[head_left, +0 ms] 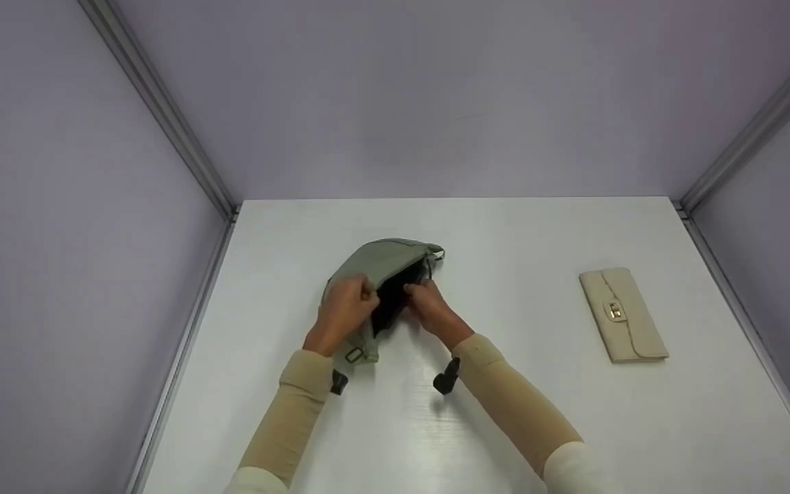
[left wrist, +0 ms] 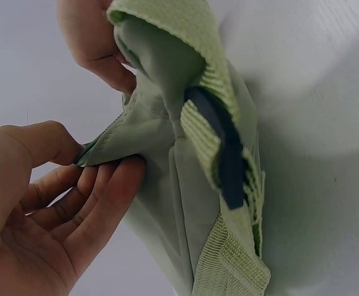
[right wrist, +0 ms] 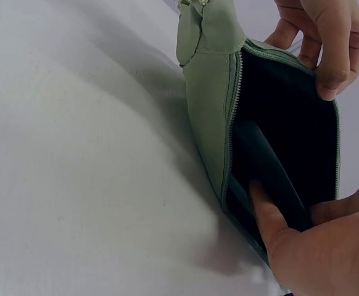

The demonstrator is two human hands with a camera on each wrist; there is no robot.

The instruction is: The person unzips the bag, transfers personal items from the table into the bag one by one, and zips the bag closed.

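Note:
A sage-green fabric bag (head_left: 385, 264) lies at the middle of the white table (head_left: 505, 425) with its zip mouth pulled open, showing a dark lining (right wrist: 278, 142). My left hand (head_left: 354, 298) pinches the left edge of the opening between thumb and fingers (left wrist: 105, 185). My right hand (head_left: 422, 298) holds the opposite edge, with one finger (right wrist: 263, 213) dipped inside the dark lining. In the left wrist view a ribbed green strap (left wrist: 210, 74) with a dark slider (left wrist: 226, 154) hangs from the bag.
A cream clasp wallet (head_left: 623, 314) lies flat at the right of the table, well apart from the bag. Lilac walls with metal rails (head_left: 162, 110) enclose the table on three sides.

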